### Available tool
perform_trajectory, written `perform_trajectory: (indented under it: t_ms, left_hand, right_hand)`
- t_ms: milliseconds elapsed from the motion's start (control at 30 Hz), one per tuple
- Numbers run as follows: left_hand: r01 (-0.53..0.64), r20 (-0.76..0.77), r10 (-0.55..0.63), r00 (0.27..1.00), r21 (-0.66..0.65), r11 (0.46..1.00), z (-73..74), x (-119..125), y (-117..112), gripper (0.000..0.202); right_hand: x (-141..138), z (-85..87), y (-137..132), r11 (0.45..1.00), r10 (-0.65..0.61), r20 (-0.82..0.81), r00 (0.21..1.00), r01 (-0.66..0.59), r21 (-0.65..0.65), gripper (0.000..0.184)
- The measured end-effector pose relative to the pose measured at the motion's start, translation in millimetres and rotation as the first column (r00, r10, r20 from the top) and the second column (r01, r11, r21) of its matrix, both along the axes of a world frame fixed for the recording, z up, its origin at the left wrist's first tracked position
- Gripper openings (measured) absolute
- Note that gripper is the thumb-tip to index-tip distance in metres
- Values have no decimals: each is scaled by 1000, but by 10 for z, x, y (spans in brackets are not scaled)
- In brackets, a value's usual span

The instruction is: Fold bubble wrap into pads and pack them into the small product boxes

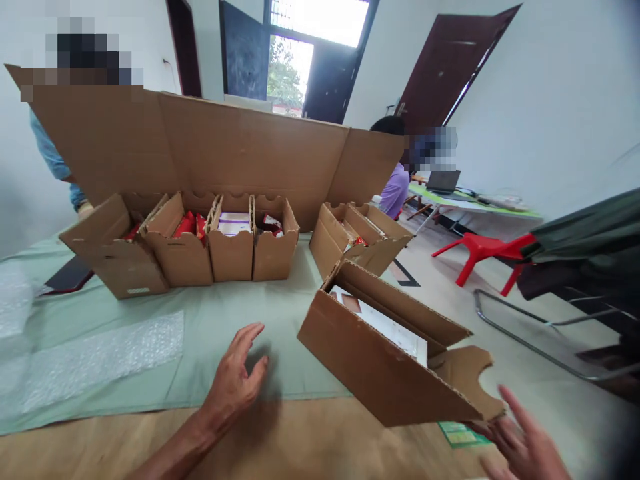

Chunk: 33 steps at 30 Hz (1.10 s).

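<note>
Brown cardboard: an open box [370,357], angled across the near R of the tabletop [240,443], w/ a white item [383,327] inside. Step in hand, as judged here: handling of this one box, apart from the others. Any further move of it would prob. call for support at the near end and L hand against the long side, kept level b/c the top is open.

Position rel. to hands: L hand [237,373] hovers over the green cloth [295,377], empty, thumb well apart from the fingers; the box lies to its R, w/ bare cloth btwn. R hand [530,443] is at the box's near R end, just by the notched flap [463,373]; one finger is extended, the others bend toward the low corner. Part of this hand is hidden, so can't tell whether it pinches the box or only touches it. Also can't tell if the box rests fully on the tabletop.

Surroundings: 4 boxes [231,257] side by side beyond L hand, packs [185,225] in some; 2 more [327,243] beyond the single box; tall cardboard screen [250,153] behind; bubble wrap [115,353] at L, flat on cloth.
</note>
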<state>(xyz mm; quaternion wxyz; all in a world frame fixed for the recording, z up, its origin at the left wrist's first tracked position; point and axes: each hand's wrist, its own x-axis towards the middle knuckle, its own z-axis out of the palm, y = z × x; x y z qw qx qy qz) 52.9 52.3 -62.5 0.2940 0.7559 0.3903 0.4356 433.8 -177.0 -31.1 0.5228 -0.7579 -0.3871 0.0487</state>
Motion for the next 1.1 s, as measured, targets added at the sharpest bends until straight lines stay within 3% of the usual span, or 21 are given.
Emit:
perform_trajectory:
  t_ms: [133,233,300,433,567,667,767,900,1000,1100]
  left_hand:
    - [170,22,-169,985,-100,980,223,366,-33,73]
    - [217,115,-197,974,-192,957,304,650,126,84]
    - [210,200,-162,966,-245,947,317,711,236,79]
    - [138,281,-56,958,-279,950,301,396,274,60]
    - [-20,286,108,952,-296,955,311,-134,280,57]
    - [-136,284,227,932,-308,942,303,-324,401,63]
    - [-174,300,260,918,-284,943,215,-317,513,72]
    - [-211,306,285,908,-253,944,47,-269,513,79]
    - [-268,262,324,909,-228,936,-12,-332,482,78]
    - [-305,223,372,901,-282,910,-11,-408,492,76]
  right_hand:
    - [-232,6,334,981,116,126,985,-93,-173,55]
    - [-428,81,674,977,145,133,980,-120,-179,51]
    - [-512,130,864,972,190,117,975,-170,-161,50]
    - [-656,227,1256,942,323,92,942,-311,-125,51]
    - [-941,311,1872,837,542,53,839,-533,-125,42]
    - [-1202,318,2390,774,633,34,773,-631,-59,38]
    - [-1393,227,2736,777,629,30,777,-630,18,36]
    - [-1384,6,2783,792,609,23,793,-610,18,39]
    - [-1107,-101,2678,865,498,39,866,-499,57,39]
    - [-681,-124,2710,965,242,-7,970,-240,102,49]
